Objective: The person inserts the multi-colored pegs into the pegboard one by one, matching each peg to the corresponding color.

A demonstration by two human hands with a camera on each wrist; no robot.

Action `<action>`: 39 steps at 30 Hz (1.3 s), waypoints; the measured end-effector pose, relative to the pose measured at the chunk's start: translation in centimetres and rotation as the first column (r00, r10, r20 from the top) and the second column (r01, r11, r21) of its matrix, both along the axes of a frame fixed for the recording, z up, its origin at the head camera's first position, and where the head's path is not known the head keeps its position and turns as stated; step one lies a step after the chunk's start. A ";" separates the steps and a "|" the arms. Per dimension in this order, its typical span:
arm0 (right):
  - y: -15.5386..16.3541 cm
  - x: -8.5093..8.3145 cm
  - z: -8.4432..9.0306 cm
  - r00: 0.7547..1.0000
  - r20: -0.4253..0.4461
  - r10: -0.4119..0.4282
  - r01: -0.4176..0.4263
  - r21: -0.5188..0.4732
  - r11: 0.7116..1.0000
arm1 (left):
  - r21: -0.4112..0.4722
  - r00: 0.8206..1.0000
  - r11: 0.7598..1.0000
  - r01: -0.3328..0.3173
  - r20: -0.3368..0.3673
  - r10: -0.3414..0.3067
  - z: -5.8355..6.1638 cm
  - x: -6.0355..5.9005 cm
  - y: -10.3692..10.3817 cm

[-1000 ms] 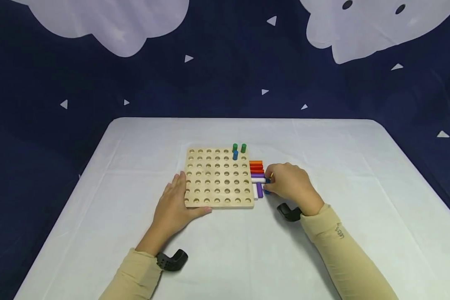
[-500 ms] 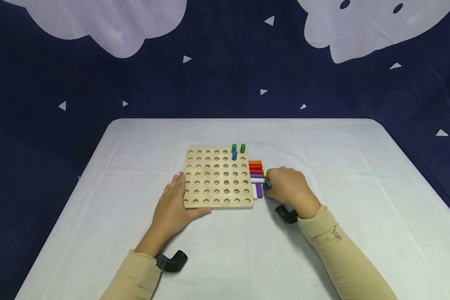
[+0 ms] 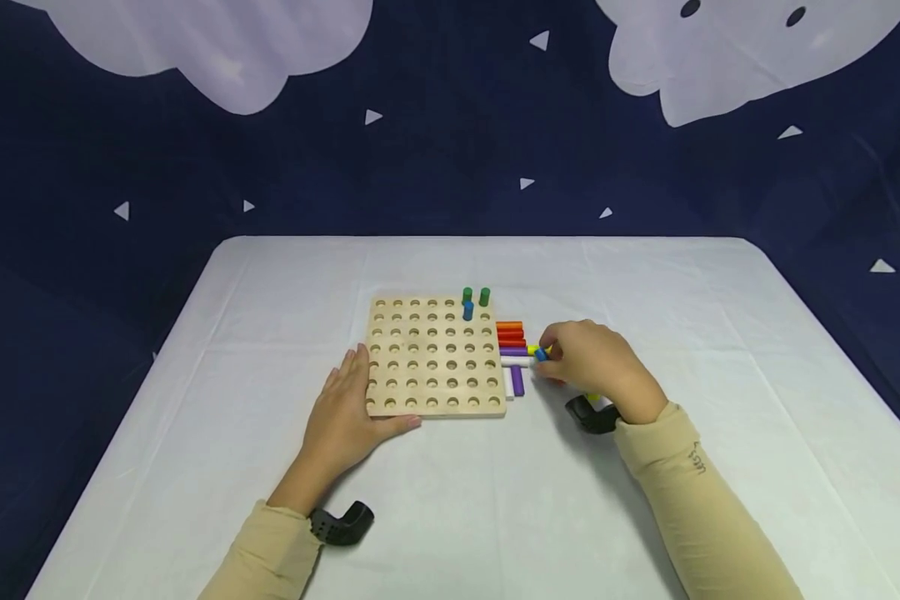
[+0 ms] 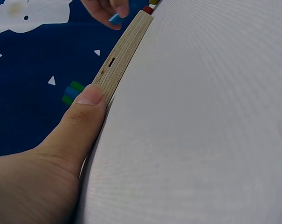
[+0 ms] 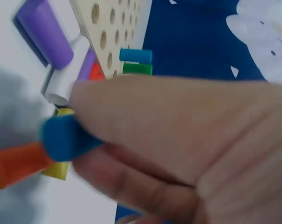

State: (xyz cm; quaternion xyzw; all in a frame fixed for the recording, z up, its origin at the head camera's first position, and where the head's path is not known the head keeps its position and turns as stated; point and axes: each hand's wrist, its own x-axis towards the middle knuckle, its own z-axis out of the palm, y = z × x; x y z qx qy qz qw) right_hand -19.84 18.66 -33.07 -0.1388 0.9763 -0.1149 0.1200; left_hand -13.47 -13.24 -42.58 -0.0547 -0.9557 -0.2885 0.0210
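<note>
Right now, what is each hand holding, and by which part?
The right hand pinches a blue peg near one end. The left hand holds nothing; it rests against the wooden pegboard edge.

Left hand (image 3: 345, 412) lies flat and low, fingers straight and together, thumb (image 4: 87, 105) pressed along an edge; forearm in a tan sleeve runs back toward the body with a black wrist mount below it. Right hand (image 3: 596, 362) is raised slightly, knuckles up, fingers (image 5: 145, 186) curled and pinching a small piece at the fingertips. Right forearm, also tan-sleeved, angles in from the lower right.
</note>
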 end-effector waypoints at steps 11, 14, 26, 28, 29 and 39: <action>-0.9 -2.8 -1.1 0.986 -0.147 -0.084 0.046 -0.245 0.968 | 0.005 1.000 1.000 0.003 0.003 -0.003 -0.2 -0.4 0.1; -1.5 -3.8 -1.4 0.982 -0.157 -0.109 0.056 -0.309 0.949 | 0.006 1.000 1.000 0.002 0.001 -0.002 -0.3 -0.5 0.0; -2.8 -5.7 -3.0 0.975 -0.119 -0.188 0.121 -0.426 0.896 | 0.009 1.000 1.000 0.003 -0.007 -0.003 -0.9 -0.6 -0.1; -3.1 -5.9 -3.2 0.975 -0.113 -0.193 0.126 -0.434 0.892 | 0.010 1.000 1.000 0.002 -0.010 -0.002 -1.0 -0.6 -0.1; -3.2 -6.0 -3.3 0.974 -0.110 -0.198 0.131 -0.441 0.888 | 0.011 1.000 1.000 0.000 -0.011 0.000 -1.0 -0.6 -0.1; -5.0 -6.6 -4.2 0.979 -0.127 -0.158 0.094 -0.408 0.908 | 0.016 1.000 1.000 -0.004 -0.014 0.005 -1.1 -0.7 0.0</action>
